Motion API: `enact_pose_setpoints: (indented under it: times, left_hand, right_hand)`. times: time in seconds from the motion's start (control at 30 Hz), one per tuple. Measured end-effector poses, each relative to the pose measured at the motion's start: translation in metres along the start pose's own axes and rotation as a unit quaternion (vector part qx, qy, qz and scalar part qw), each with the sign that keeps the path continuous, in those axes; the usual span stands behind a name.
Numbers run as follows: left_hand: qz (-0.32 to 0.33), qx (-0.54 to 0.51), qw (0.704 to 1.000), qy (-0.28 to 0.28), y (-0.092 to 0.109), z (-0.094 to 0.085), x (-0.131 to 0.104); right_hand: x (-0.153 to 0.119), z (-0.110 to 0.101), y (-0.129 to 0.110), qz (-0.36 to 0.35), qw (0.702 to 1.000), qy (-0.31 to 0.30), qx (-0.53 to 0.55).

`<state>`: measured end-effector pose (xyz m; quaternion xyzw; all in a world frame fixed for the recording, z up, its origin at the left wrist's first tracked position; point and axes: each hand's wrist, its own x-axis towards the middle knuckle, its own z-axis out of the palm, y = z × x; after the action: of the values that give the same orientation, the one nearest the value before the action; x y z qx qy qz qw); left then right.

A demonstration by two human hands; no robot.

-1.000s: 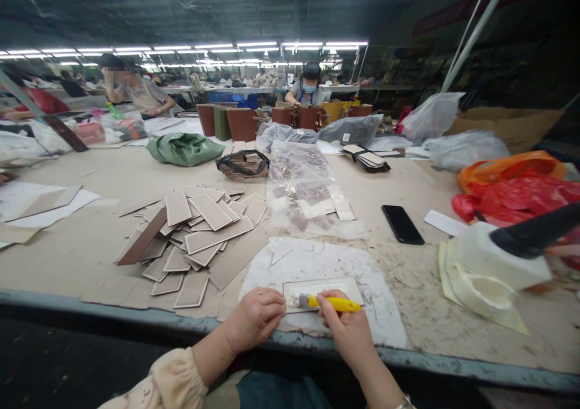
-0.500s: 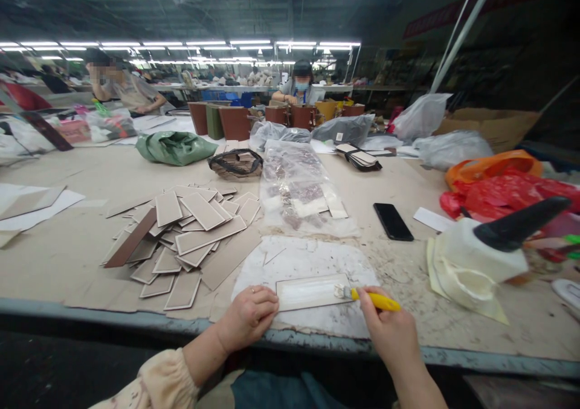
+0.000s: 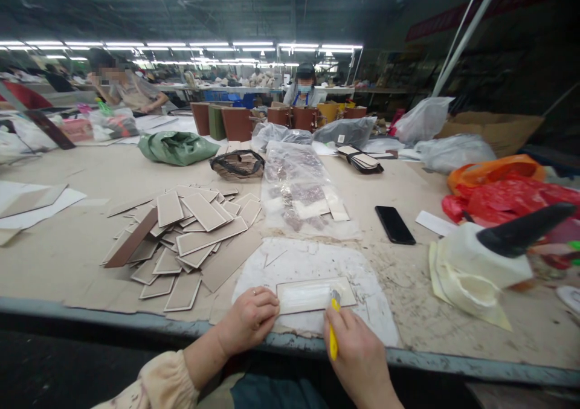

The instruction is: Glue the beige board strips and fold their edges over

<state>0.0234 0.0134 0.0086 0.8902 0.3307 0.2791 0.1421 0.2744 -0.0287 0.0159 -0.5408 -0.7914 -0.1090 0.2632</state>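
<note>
A flat rectangular panel (image 3: pixel 312 297), beige with a dark edge, lies on a white sheet (image 3: pixel 374 315) near the table's front. A wet-looking white coating streaks its middle. My left hand (image 3: pixel 252 317) grips the panel's left end, fingers bent close together at its corner. In my right hand (image 3: pixel 356 345) is a small brush (image 3: pixel 334 321) with a yellow handle, closed between thumb and fingers. The brush tip touches the panel right of its middle, and the handle points back toward me. To the left lies a loose pile of similar panels (image 3: pixel 202 243).
Right of the sheet are a black phone (image 3: pixel 394 225) and a white plastic container (image 3: pixel 507 270) with a black spout. Red plastic bags (image 3: pixel 502 200) lie beyond it. Clear plastic wrap (image 3: pixel 308 185) and a green bag (image 3: pixel 176 148) lie further back. A co-worker (image 3: pixel 303 89) sits opposite.
My right hand has moved left, taking the brush from near the panel's right end toward its middle. The handle has swung from pointing right to pointing toward me. My left hand stays put.
</note>
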Motion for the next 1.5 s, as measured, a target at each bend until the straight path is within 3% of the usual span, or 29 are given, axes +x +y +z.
enact_pose_setpoints:
  times: [0.13,0.27,0.4,0.5,0.57,0.7,0.83,0.93,1.1,1.3,1.43,1.5]
  left_hand:
    - [-0.001,0.003,1.000,-0.006,0.000,0.000,0.001]
    - [-0.001,-0.001,1.000,-0.003,0.001,-0.001,0.002]
    - [-0.001,-0.004,1.000,-0.002,0.002,-0.001,0.002]
    - [0.003,-0.007,1.000,-0.003,0.001,-0.001,0.001]
    - [0.003,-0.007,1.000,-0.003,0.001,-0.001,0.001]
    - [-0.001,-0.006,1.000,-0.006,0.001,0.000,0.002]
    - [-0.001,-0.003,1.000,-0.003,0.002,-0.001,0.003]
    - [-0.002,-0.007,1.000,-0.010,0.003,-0.002,0.004]
    - [-0.002,-0.010,1.000,-0.018,0.002,-0.002,0.003]
    - [-0.005,-0.009,1.000,-0.023,0.001,0.000,0.001]
    - [-0.002,-0.010,1.000,-0.017,0.001,0.000,0.001]
    - [0.000,-0.009,1.000,-0.014,0.001,0.000,0.001]
  right_hand:
    - [0.008,-0.005,-0.020,-0.027,0.995,-0.018,0.099]
    - [0.011,-0.021,-0.014,-0.030,0.981,0.006,0.190]
    - [0.006,-0.025,0.011,0.020,0.993,0.075,0.091]
    - [0.001,-0.018,0.013,0.050,0.997,0.054,0.015]
    - [0.001,-0.012,0.003,0.033,0.999,0.031,0.006]
    - [0.005,-0.011,-0.022,-0.008,0.993,-0.002,0.117]
    - [0.008,-0.019,-0.018,-0.007,0.976,0.015,0.217]
    - [0.005,-0.018,0.001,0.024,0.989,0.055,0.136]
    - [-0.001,-0.004,0.015,0.068,0.997,0.031,0.013]
    - [0.003,-0.005,-0.004,-0.007,0.997,0.003,0.083]
    - [0.001,-0.009,0.004,0.029,0.996,0.042,0.074]
    - [0.000,-0.008,0.008,0.051,0.996,0.033,0.069]
